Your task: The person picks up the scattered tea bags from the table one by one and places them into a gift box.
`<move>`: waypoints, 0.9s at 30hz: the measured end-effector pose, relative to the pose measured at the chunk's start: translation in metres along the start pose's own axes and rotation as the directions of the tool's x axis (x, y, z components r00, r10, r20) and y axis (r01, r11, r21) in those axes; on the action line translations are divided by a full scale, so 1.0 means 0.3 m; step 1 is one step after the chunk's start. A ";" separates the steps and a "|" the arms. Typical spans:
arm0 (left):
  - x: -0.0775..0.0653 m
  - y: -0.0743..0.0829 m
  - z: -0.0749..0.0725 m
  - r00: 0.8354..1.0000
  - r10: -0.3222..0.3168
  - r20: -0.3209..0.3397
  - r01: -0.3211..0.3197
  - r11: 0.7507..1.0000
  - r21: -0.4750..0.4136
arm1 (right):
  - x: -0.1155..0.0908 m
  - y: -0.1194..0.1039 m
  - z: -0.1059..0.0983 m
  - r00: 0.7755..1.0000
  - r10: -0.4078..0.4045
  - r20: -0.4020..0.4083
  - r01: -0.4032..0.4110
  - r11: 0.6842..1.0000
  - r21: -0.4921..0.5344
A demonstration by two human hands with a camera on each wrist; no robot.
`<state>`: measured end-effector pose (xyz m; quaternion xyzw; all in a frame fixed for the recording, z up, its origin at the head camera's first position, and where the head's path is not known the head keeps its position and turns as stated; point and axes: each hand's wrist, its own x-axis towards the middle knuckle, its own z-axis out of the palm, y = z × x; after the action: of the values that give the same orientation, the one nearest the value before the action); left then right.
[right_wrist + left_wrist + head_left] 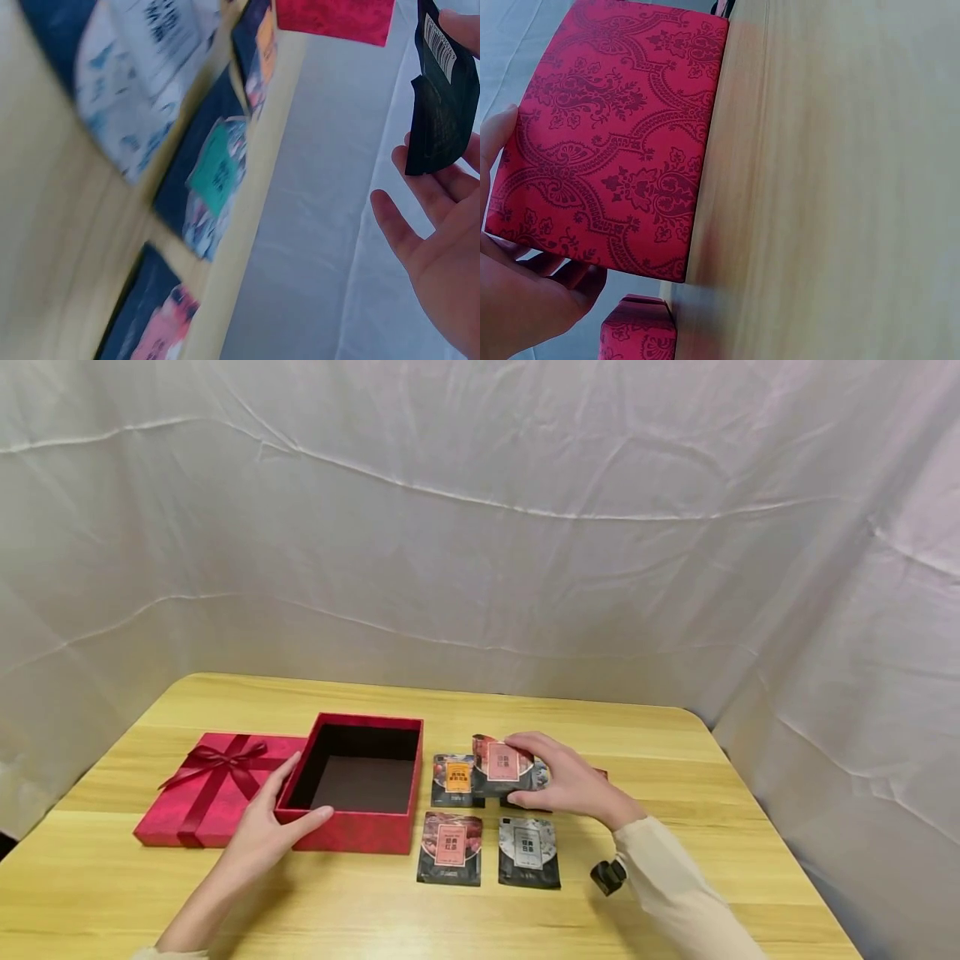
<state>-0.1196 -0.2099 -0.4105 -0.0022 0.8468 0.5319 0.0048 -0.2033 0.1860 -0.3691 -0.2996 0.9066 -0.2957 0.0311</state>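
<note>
Right hand [566, 781] pinches a glossy black-and-pink pouch [495, 768], seemingly raised, mid-frame, right of the red open-topped box [352, 832] the left hand [264, 820] grips.

Soft, fairly even light fills the head view, leaving the inside of the red box [345, 832] dark; on the table [375, 927], a pale sheen lies in front of the box, a faint shadow front-left. The left wrist view keeps the box's pattern crisp; the right blurs a pale sachet [139, 52].
</note>
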 end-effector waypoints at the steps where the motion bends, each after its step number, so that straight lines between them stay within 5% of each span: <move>1: 0.000 0.000 0.000 1.000 0.001 0.000 -0.001 1.000 0.001 | 0.010 -0.007 0.002 1.000 -0.002 0.004 0.002 1.000 0.000; 17: 0.001 0.000 0.002 1.000 0.018 -0.019 -0.018 1.000 0.011 | 0.125 -0.121 0.048 0.990 -0.122 0.069 0.123 0.992 -0.011; 27: 0.007 0.000 0.009 0.999 0.025 -0.019 -0.025 1.000 0.003 | 0.167 -0.178 0.071 0.989 -0.124 0.076 0.128 0.991 -0.045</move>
<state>-0.1217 -0.2075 -0.4117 0.0034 0.8476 0.5305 -0.0102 -0.2112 0.1123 -0.3510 -0.3675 0.8911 -0.2633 0.0382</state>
